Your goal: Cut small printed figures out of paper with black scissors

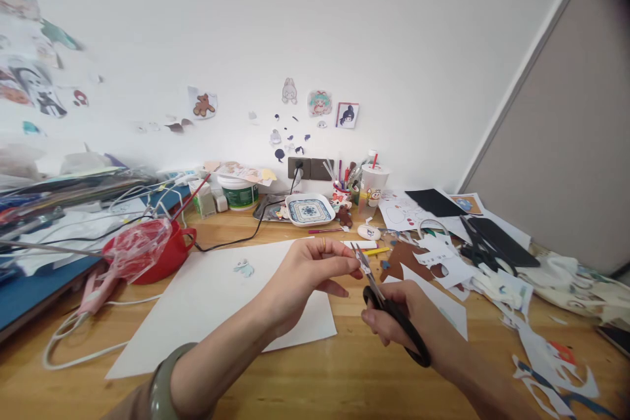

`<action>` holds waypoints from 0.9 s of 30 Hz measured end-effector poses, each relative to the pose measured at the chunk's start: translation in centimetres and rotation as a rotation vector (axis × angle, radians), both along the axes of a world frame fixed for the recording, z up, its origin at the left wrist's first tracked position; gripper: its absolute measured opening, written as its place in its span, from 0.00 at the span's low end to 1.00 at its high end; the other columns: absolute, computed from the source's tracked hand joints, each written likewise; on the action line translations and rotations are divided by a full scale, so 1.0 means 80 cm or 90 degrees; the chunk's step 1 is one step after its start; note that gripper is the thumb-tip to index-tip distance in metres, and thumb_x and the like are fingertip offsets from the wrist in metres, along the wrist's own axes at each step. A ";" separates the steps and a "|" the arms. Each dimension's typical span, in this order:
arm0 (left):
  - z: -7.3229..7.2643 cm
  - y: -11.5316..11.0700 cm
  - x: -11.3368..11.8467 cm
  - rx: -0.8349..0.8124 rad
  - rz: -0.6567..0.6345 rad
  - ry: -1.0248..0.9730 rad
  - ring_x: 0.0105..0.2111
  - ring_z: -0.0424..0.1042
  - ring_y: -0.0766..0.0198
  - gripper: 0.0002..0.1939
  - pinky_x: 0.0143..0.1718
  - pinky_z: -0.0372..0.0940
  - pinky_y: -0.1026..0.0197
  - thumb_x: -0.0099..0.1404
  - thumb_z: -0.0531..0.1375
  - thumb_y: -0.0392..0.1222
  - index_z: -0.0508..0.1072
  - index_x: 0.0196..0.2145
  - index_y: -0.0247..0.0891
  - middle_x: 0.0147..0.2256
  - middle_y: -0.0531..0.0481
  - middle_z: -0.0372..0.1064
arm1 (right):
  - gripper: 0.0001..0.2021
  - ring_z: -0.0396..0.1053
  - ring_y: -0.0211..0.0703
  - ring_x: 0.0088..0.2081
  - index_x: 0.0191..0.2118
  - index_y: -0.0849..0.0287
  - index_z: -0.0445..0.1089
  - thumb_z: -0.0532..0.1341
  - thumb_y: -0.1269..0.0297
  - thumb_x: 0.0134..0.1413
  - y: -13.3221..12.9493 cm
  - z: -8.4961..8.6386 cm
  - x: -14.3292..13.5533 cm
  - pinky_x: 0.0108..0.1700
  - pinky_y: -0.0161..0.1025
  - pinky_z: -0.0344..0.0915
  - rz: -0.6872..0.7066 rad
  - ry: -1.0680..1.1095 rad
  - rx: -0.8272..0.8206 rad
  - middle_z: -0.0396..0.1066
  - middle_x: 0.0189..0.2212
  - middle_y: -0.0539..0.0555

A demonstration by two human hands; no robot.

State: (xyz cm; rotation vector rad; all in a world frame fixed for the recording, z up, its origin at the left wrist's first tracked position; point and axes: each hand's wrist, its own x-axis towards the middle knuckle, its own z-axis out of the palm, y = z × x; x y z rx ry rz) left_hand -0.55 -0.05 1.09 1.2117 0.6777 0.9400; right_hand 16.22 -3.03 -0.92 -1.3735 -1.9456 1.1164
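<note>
Near the middle, my left hand [315, 269] pinches a small piece of paper [363, 265] between thumb and fingertips. My right hand [401, 315] grips black-handled scissors [396, 318], with their blades pointing up and away. The blades are slightly parted at the tips, right beside the small paper, and overlap it in this view. Under my left forearm lies a large white sheet [197, 302]. A small pale blue cutout [243, 268] rests on that sheet.
A red pot [167, 252] and a pink cabled tool [97, 292] stand left. Behind are a patterned tray [310, 210], a pen cup [341, 195] and a plastic drink cup [373, 187]. Paper scraps [556, 354] and more black scissors [480, 246] lie right.
</note>
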 end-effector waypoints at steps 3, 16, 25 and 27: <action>0.000 0.001 0.000 -0.005 -0.002 -0.004 0.31 0.65 0.68 0.06 0.25 0.60 0.69 0.51 0.61 0.41 0.70 0.25 0.36 0.27 0.52 0.66 | 0.13 0.50 0.32 0.18 0.16 0.59 0.53 0.54 0.63 0.47 0.001 -0.003 0.000 0.20 0.31 0.46 -0.003 0.009 -0.007 0.49 0.14 0.44; 0.004 0.001 -0.002 -0.014 -0.004 0.008 0.31 0.65 0.67 0.06 0.26 0.60 0.68 0.49 0.61 0.41 0.70 0.24 0.36 0.27 0.52 0.66 | 0.13 0.52 0.32 0.17 0.17 0.59 0.55 0.55 0.62 0.46 0.002 -0.006 0.001 0.19 0.31 0.49 -0.022 0.005 -0.012 0.51 0.14 0.44; 0.016 -0.003 -0.005 0.011 0.029 0.087 0.32 0.66 0.64 0.06 0.27 0.60 0.66 0.50 0.60 0.40 0.70 0.25 0.35 0.27 0.50 0.67 | 0.14 0.49 0.32 0.18 0.15 0.59 0.54 0.54 0.62 0.47 0.001 -0.003 0.000 0.20 0.31 0.44 -0.020 -0.011 -0.006 0.50 0.13 0.44; 0.013 -0.002 -0.005 0.022 0.045 0.094 0.31 0.66 0.65 0.05 0.27 0.60 0.66 0.50 0.60 0.40 0.70 0.25 0.35 0.27 0.50 0.68 | 0.14 0.49 0.32 0.18 0.16 0.59 0.54 0.54 0.62 0.47 0.001 -0.003 0.000 0.20 0.31 0.44 -0.019 -0.013 -0.008 0.50 0.13 0.44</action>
